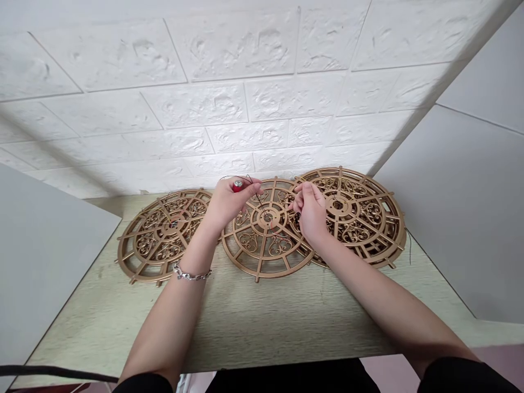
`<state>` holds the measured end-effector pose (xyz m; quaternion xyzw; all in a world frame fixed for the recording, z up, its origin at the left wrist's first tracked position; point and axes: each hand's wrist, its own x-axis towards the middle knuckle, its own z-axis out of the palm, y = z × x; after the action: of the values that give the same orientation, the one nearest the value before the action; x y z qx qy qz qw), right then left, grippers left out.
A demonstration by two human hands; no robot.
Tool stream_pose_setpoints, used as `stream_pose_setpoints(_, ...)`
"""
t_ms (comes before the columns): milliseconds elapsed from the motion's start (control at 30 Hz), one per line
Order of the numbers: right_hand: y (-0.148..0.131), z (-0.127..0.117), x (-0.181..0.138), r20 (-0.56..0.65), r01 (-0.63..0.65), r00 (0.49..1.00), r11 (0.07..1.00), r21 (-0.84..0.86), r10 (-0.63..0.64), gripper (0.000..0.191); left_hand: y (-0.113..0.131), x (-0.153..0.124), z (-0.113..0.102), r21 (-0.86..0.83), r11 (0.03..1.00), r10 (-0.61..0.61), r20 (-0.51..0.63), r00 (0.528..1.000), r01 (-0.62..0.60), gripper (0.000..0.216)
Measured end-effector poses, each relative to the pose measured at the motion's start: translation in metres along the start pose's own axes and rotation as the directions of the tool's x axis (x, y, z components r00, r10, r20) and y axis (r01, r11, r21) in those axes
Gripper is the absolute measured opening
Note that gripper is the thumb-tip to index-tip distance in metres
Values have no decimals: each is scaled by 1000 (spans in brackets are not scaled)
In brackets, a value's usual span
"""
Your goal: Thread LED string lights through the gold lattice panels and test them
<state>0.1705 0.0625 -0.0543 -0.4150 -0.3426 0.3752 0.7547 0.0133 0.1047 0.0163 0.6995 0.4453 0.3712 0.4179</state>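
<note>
left disc (155, 240), middle disc (262, 257) perhaps atop right disc (362, 218), on table (245, 322)

We see 3 fretwork discs (266, 256) of matt, golden-brown wood on a pale desk (262, 322) with rough wood grain. The red cylinder (237, 186) looks glossy, metal-capped; the bracelet (191, 275) is shiny metal; the wall (229, 60), white, embossed.

Left forearm (180, 305) and right forearm (376, 295): both bare, reaching forward from the bottom edge and converging toward centre. Left hand (229, 201): back of hand up, wrist bent slightly inward, fingers curled, thumb and fingertips pinched together at the top. Right hand (311, 210): loose fist, knuckles up, thumb and index finger pressed together. Hands near each other, not touching.
</note>
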Motion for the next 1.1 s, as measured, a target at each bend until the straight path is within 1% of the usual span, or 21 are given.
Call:
stream_pose_setpoints(100, -2, 1, 1, 8, -33, 999, 998, 51, 32, 31, 12, -7, -4, 65, 997, 35, -25, 999, -34, 26)
stream_pose_setpoints(133, -3, 2, 2, 18, -66, 998, 996, 60, 65, 30, 16, -10, -5, 85, 996, 29, -31, 999, -26, 26)
stream_pose_setpoints(200, -7, 3, 5, 52, -185, 982, 979, 89, 180, 27, 24, -15, -8, 124, 992, 13, -33, 999, -9, 28)
stream_pose_setpoints(300, -15, 7, 9, 131, -395, 917, 904, 162, 377, 22, 33, -22, -11, 180, 984, 0, -16, 1000, 3, 31)
stream_pose_setpoints(333, -19, 8, 9, 155, -440, 896, 880, 176, 417, 22, 35, -23, -12, 196, 981, -1, -7, 1000, 3, 31)
stream_pose_setpoints(400, -26, 12, 8, 203, -484, 870, 859, 169, 450, 21, 37, -25, -12, 225, 974, -3, 13, 1000, 0, 33)
stream_pose_setpoints(500, -37, 18, 1, 291, -474, 857, 872, 121, 425, 19, 39, -28, -10, 262, 965, 4, 40, 999, -14, 36)
stream_pose_setpoints(600, -45, 24, -9, 360, -399, 864, 915, 62, 352, 16, 41, -30, -8, 301, 953, 27, 74, 997, -48, 39)
stream_pose_setpoints(700, -47, 27, -15, 345, -277, 900, 961, -20, 266, 17, 42, -30, -9, 357, 929, 53, 134, 990, -98, 36)
stream_pose_setpoints(800, -44, 27, -18, 320, -170, 929, 982, -81, 188, 19, 39, -28, -10, 445, 887, -3, 271, 963, -123, 31)
stream_pose_setpoints(900, -41, 26, -18, 357, -137, 919, 984, -115, 169, 18, 34, -26, -8, 528, 838, -85, 374, 924, -137, 29)
stream_pose_setpoints(1000, -38, 25, -17, 413, -131, 893, 981, -145, 181, 16, 32, -23, -4, 555, 819, -119, 416, 901, -148, 28)
stream_pose_setpoints(1100, -37, 25, -16, 444, -143, 876, 980, -136, 190, 13, 32, -22, -1, 547, 827, -139, 429, 892, -134, 26)
